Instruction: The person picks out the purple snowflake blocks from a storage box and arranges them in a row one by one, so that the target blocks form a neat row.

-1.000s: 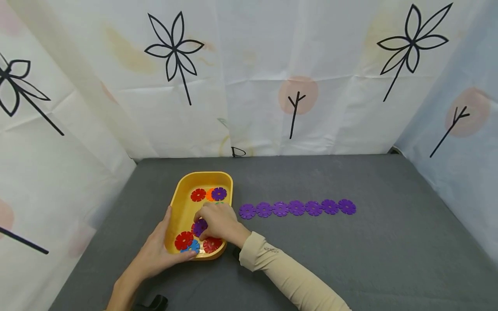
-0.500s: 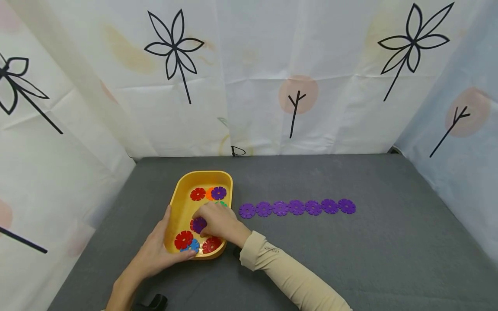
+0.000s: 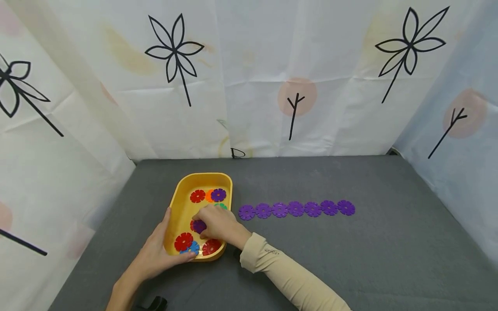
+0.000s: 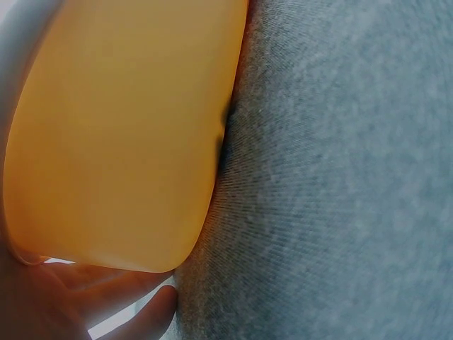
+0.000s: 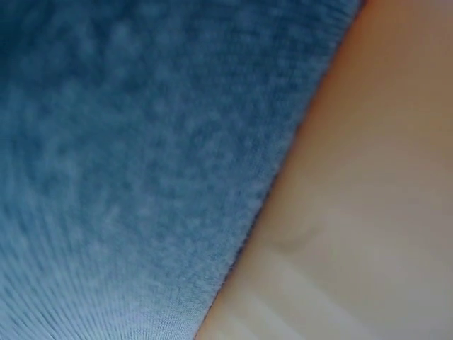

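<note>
My left hand (image 3: 157, 255) holds a yellow plastic tray (image 3: 180, 216) by its near left corner, thumb along the front rim and fingers at the left side. In the left wrist view the tray's wall (image 4: 127, 142) fills much of the frame, with fingers (image 4: 152, 315) below it. Inside the tray, my right hand (image 3: 219, 222) pinches a purple flower-shaped disc (image 3: 199, 226) between thumb and fingers. A red disc (image 3: 192, 225) shows partly behind it. To the right lies a row of several purple flower discs (image 3: 295, 209), seemingly joined edge to edge.
Also in the tray are red discs (image 3: 183, 241), a blue disc (image 3: 193, 247), an orange disc (image 3: 209, 196), another purple disc (image 3: 218, 195) and a partly hidden green one (image 3: 221, 206). A black object (image 3: 157, 303) sits at the grey table's (image 3: 369, 259) near edge. Patterned curtains surround the table.
</note>
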A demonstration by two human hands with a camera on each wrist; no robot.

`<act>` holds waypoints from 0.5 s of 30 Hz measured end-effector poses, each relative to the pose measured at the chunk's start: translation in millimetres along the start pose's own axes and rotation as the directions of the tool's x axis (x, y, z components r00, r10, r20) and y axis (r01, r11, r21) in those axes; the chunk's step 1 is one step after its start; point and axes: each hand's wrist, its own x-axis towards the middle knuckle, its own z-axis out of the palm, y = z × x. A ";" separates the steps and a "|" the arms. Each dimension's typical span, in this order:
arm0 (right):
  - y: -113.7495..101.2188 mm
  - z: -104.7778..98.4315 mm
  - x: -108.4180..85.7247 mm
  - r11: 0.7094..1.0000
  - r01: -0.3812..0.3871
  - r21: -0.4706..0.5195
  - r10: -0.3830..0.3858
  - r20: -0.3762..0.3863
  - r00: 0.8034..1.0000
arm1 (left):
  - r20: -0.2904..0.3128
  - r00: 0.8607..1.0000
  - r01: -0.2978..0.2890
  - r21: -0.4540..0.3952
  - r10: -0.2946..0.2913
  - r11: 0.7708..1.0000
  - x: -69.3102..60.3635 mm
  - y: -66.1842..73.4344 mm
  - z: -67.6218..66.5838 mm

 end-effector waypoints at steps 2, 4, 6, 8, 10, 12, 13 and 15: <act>-0.1 0.1 -0.3 1.000 0.000 0.004 0.000 -0.002 1.000 | 0.002 1.000 0.002 -0.004 -0.002 1.000 0.0 -0.3 0.5; 0.0 0.2 -0.5 1.000 0.000 0.008 0.000 -0.005 1.000 | 0.004 1.000 0.004 -0.006 -0.004 1.000 -0.1 -0.5 0.8; 0.3 0.8 -0.4 1.000 0.001 0.013 -0.001 -0.004 1.000 | 0.004 1.000 0.005 -0.008 -0.005 1.000 -0.1 -0.6 0.9; 0.6 1.1 -0.5 1.000 0.002 0.015 -0.002 0.000 1.000 | 0.004 1.000 0.006 -0.008 -0.006 1.000 0.0 -0.6 0.9; 1.1 1.5 -0.3 1.000 0.005 0.015 -0.005 0.004 1.000 | 0.003 1.000 0.006 -0.005 -0.006 1.000 0.4 -0.7 0.9; 1.3 1.8 0.0 1.000 0.007 0.015 -0.007 0.006 1.000 | 0.000 1.000 0.005 -0.002 -0.005 1.000 0.8 -0.9 1.0; 1.4 1.9 0.2 1.000 0.006 0.017 -0.006 0.007 1.000 | -0.001 1.000 0.004 -0.001 -0.004 1.000 1.0 -1.0 1.2; 1.4 2.1 0.7 1.000 0.007 0.018 -0.007 0.009 1.000 | -0.005 1.000 0.002 0.004 -0.002 1.000 1.3 -1.5 1.4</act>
